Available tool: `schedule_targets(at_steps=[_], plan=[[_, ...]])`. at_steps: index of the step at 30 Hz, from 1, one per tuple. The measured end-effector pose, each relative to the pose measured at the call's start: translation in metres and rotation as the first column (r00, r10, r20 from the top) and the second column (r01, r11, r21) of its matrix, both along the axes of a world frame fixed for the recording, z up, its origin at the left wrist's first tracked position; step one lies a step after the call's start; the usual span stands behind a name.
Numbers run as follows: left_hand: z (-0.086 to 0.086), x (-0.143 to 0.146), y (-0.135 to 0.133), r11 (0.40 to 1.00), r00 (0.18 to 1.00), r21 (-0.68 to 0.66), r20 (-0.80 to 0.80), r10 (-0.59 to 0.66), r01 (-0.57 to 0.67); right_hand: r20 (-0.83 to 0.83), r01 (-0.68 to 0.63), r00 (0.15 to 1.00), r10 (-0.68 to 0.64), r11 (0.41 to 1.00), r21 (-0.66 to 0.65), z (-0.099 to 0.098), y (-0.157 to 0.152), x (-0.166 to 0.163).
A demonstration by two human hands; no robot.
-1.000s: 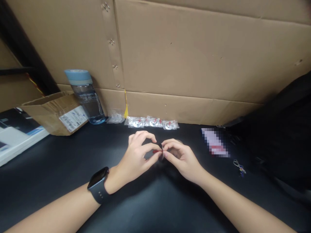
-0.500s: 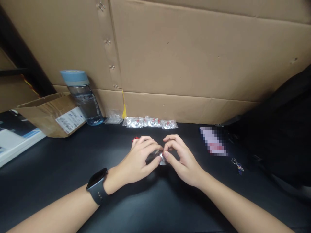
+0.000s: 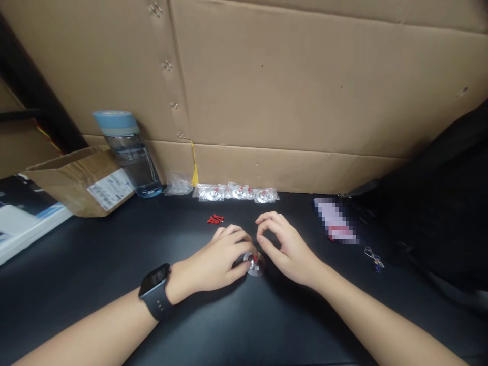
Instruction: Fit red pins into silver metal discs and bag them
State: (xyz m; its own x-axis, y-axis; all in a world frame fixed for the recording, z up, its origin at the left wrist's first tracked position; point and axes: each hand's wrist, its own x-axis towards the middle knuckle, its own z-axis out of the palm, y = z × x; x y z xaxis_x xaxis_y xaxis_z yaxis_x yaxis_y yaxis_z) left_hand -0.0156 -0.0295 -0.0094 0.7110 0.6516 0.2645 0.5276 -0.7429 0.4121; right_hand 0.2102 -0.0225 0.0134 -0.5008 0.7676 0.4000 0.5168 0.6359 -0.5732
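Note:
A shiny round metal disc (image 3: 256, 268) with a small red piece (image 3: 255, 258) at its middle sits low in front of me. My left hand (image 3: 224, 259) has its thumb and index finger on the disc's left side, partly covering it. My right hand (image 3: 285, 249) is just above and to the right of the disc, apart from it. Its fingers are loosely curled, the thumb close to the index finger, with nothing visible between them. Beyond my left hand lies a small pile of red pieces (image 3: 215, 219).
Several clear bags with metal discs (image 3: 239, 191) line the cardboard wall (image 3: 305, 101). A blue-lidded bottle (image 3: 131, 157) and a cardboard box (image 3: 76, 183) stand at left. A pixelated item (image 3: 335, 221), a small cord bundle (image 3: 375, 259) and a dark bag (image 3: 438, 213) are at right.
The disc and my left hand have moved nearer to me. My right hand has come off the red piece. The pile of red pieces behind my left hand now shows.

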Motion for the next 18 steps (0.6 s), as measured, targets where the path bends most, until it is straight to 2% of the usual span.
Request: schedule_targets(at_steps=[4, 7, 10, 14, 16, 18], plan=[[0.002, 0.002, -0.003, 1.000, 1.000, -0.021, 0.006, -0.013, 0.013, -0.003, 0.106, 0.994, -0.106, 0.994, 0.032, -0.002, 0.020, 0.012], [0.006, -0.002, 0.003, 1.000, 1.000, 0.007, 0.003, -0.003, 0.003, 0.133, 0.239, 0.962, -0.240, 0.971, 0.022, -0.008, 0.034, 0.023], [0.009, -0.022, 0.021, 0.987, 0.991, 0.091, -0.016, 0.131, -0.129, 0.301, 0.333, 0.900, -0.314, 0.943, -0.012, -0.015, 0.044, 0.032], [0.005, -0.059, 0.054, 0.911, 0.921, 0.162, -0.022, 0.388, -0.380, 0.375, 0.294, 0.890, -0.259, 0.955, -0.039, -0.021, 0.051, 0.040], [0.000, -0.070, 0.065, 0.893, 0.899, 0.147, -0.049, 0.435, -0.425, 0.351, 0.250, 0.910, -0.219, 0.967, -0.045, -0.021, 0.053, 0.042], [-0.005, -0.073, 0.069, 0.902, 0.902, 0.111, -0.076, 0.426, -0.417, 0.319, 0.225, 0.927, -0.198, 0.973, -0.051, -0.021, 0.054, 0.044]])
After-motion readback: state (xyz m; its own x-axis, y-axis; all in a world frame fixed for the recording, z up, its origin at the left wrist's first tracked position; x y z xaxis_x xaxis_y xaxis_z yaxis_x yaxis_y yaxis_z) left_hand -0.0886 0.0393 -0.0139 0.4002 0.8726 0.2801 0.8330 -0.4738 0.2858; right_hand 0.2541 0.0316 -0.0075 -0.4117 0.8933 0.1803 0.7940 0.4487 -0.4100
